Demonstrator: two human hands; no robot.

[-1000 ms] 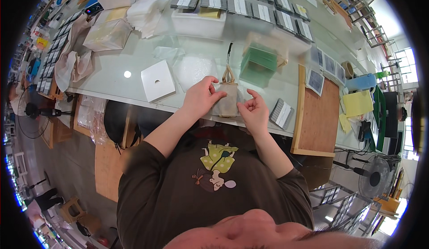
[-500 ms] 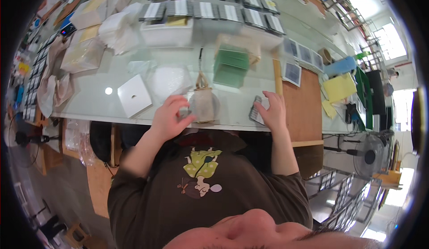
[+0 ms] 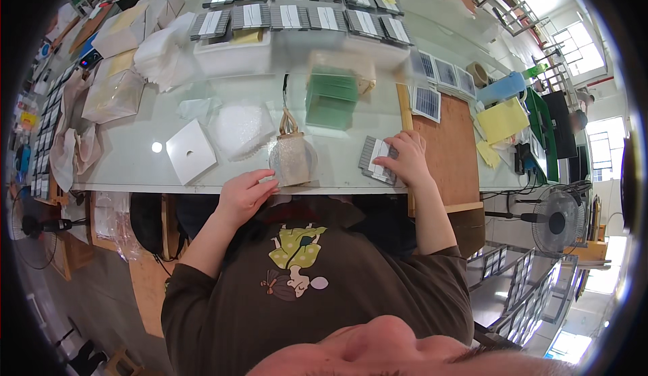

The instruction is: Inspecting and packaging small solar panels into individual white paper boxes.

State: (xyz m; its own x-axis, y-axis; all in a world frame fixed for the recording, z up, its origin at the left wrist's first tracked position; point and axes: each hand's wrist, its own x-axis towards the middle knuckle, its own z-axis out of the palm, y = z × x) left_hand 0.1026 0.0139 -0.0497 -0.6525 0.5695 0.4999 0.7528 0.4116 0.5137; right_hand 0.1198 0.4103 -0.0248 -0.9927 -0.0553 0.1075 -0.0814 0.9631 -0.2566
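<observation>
Pouch [image 3: 291, 158] of pale mesh, its drawstring top pointing away from the person, stands just inside the table's [image 3: 135, 167] near edge. Left hand [image 3: 244, 195] rests at that edge, fingers loosely spread, fingertips just beside the pouch and gripping nothing. Right hand [image 3: 403, 158] lies flat, fingers together, pressing on a small stack of grey striped panels [image 3: 375, 160] (close to the near edge too) beside a brown board [image 3: 451, 153]. A white square tile [image 3: 191, 160] lies left of the pouch; a green block [image 3: 331, 97] sits farther in. Trays of grey panels [image 3: 297, 11] line the far side.
</observation>
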